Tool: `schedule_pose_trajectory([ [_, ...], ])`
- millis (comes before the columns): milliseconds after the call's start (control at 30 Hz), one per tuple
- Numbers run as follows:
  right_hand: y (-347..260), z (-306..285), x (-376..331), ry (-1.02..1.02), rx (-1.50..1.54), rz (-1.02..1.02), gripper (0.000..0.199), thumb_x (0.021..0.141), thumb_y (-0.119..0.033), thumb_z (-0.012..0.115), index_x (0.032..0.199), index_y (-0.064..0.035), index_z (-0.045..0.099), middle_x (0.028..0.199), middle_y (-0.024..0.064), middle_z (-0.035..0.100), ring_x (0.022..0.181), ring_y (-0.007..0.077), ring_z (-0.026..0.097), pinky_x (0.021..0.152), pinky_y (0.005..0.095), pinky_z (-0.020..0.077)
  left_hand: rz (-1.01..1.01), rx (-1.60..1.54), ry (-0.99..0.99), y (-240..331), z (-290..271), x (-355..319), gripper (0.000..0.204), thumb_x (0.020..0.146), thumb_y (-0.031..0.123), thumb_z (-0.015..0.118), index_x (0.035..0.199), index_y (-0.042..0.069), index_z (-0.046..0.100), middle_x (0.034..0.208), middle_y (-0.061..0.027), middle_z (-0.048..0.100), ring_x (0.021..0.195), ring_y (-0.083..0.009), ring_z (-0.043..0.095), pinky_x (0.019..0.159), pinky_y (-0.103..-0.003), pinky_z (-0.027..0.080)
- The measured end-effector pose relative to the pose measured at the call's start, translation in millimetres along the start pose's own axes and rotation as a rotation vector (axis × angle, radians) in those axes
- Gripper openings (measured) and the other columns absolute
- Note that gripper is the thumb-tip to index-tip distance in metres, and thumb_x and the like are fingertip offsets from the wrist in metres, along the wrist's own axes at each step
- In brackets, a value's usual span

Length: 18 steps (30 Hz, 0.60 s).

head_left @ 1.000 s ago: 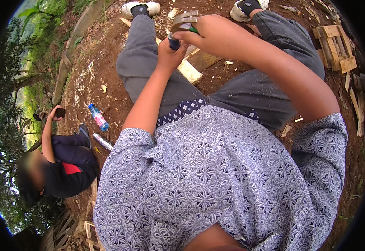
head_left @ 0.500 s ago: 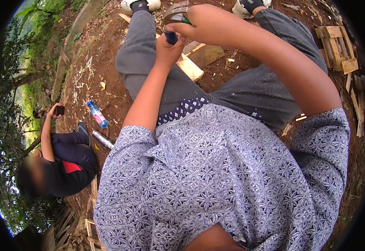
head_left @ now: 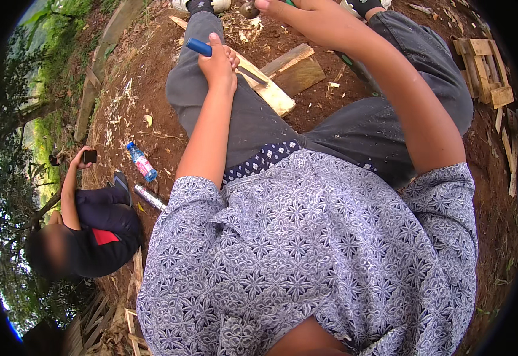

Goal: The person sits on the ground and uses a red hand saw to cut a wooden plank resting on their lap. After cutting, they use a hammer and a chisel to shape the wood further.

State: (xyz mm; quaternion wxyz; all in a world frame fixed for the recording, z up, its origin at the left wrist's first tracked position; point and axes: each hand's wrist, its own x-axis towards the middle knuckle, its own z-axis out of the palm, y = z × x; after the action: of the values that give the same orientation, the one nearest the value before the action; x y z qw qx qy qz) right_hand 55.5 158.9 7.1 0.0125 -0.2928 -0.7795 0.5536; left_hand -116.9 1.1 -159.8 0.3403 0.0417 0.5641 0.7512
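My left hand is closed round a chisel. The chisel's blue handle sticks out on the left of the fist, and its metal blade comes out on the right, over a pale wooden strip. Whether the blade touches the wood I cannot tell. At the top edge, my right hand grips a hammer, whose rounded metal head is partly cut off by the picture's edge. A dark grip with green edging shows beneath my right forearm, apparently the hammer's handle end.
A wooden block lies beside the strip on brown soil, with shavings around. Left of my legs are a blue-capped bottle and a silver cylinder. A person sits there holding a phone. A wooden pallet piece stands at right.
The hammer and my right hand have moved up and away from the chisel. My left hand has turned and lowered slightly, tipping the blue handle left and bringing the blade into view.
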Motion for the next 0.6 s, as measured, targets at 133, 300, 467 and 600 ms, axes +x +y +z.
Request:
schedule_pose_trajectory([
  [133,31.1,3.7,-1.4,0.086,0.066,0.012,0.061,0.102,-0.057,0.055,0.089,0.0011,0.066,0.071,0.0042,0.06,0.07,0.0143,0.055,0.065,0.0345,0.0474,-0.011,-0.148,0.044,9.4,2.8,-9.2,0.047,0.106,0.043,0.058,0.077,0.011,0.038,0.059,0.0019,0.039,0.049,-0.0102,0.041,0.045,-0.027,0.033],
  [300,36.1,3.4,-2.9,0.058,0.079,0.134,0.062,0.102,-0.058,0.056,0.09,0.0021,0.066,0.073,0.0043,0.06,0.072,0.0133,0.054,0.066,0.0333,0.0472,0.171,0.204,-0.271,29.8,21.0,-37.5,0.042,0.106,0.036,0.061,0.079,0.011,0.039,0.06,0.0017,0.041,0.05,-0.0093,0.043,0.047,-0.025,0.035],
  [467,34.9,4.0,-6.9,0.028,0.176,-0.061,0.056,0.104,-0.054,0.054,0.095,-0.0002,0.067,0.077,0.0024,0.06,0.076,0.0117,0.053,0.07,0.0317,0.0461,0.258,0.376,-0.389,15.3,23.6,-43.6,0.039,0.102,0.029,0.069,0.075,0.008,0.05,0.06,0.001,0.052,0.052,-0.0076,0.05,0.049,-0.025,0.039],
  [600,31.9,3.0,-11.2,0.025,0.187,-0.08,0.053,0.105,-0.052,0.053,0.099,-0.001,0.068,0.079,0.0017,0.06,0.078,0.0117,0.052,0.072,0.0319,0.0457,0.316,0.56,-0.439,-0.5,15.4,-35.5,0.039,0.102,0.031,0.069,0.076,0.008,0.05,0.062,0.0004,0.051,0.055,-0.009,0.048,0.05,-0.026,0.037],
])
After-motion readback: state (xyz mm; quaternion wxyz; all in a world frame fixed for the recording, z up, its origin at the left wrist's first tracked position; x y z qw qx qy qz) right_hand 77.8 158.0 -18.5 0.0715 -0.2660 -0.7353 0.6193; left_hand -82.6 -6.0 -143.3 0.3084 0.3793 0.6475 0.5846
